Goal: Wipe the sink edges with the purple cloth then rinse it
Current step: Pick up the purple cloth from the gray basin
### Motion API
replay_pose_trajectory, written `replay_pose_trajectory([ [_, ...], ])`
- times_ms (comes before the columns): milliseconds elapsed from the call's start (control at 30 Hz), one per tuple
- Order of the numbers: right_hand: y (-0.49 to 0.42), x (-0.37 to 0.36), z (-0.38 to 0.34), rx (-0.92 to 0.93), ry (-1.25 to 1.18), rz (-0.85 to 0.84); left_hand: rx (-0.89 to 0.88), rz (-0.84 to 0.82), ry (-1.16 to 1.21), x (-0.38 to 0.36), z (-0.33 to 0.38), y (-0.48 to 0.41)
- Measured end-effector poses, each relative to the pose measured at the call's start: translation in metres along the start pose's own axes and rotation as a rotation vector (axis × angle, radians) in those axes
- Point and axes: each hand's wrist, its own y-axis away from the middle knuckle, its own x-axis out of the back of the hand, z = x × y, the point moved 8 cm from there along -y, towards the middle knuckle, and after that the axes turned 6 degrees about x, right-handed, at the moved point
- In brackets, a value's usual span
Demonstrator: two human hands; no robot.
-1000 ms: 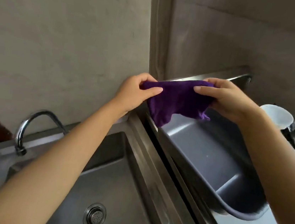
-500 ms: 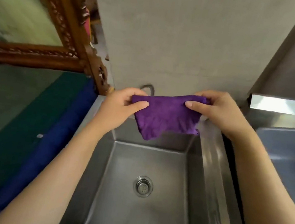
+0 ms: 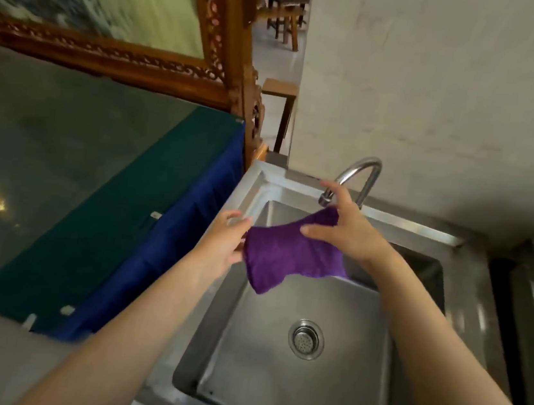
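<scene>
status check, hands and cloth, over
Right hand pinching purple cloth; left hand at its left edge, grip unclear. Cloth held over sink, near faucet spout. No water visible, nothing in the way.
</scene>
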Motion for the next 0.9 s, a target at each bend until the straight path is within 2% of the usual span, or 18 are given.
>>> replay_pose_trajectory([
  [67,-0.003,-0.027,-0.005,0.051,0.149,-0.138,0.016,-0.098,0.013,0.014,0.001,-0.003],
  [167,-0.013,-0.065,-0.009,0.109,0.411,-0.241,-0.084,-0.261,-0.260,0.024,0.005,-0.004],
  [233,-0.024,-0.078,-0.012,0.130,0.569,-0.198,-0.226,-0.238,-0.574,0.033,0.010,-0.007],
  [300,-0.035,-0.084,-0.017,0.143,0.740,-0.094,-0.432,-0.123,-0.875,0.043,0.021,-0.011],
  [367,-0.044,-0.085,-0.024,0.173,0.841,0.050,-0.578,-0.045,-0.985,0.053,0.032,-0.016],
  [433,-0.052,-0.088,-0.030,0.233,0.785,0.139,-0.670,0.005,-1.033,0.063,0.044,-0.025],
  [567,-0.073,-0.098,-0.029,0.275,0.563,0.089,-0.727,-0.036,-0.991,0.075,0.062,-0.049],
  [667,-0.090,-0.101,-0.020,0.253,0.558,0.084,-0.683,-0.060,-0.889,0.078,0.065,-0.066],
  [900,-0.138,-0.113,0.039,0.055,0.451,0.113,-0.485,0.001,-0.804,0.079,0.041,-0.138],
])
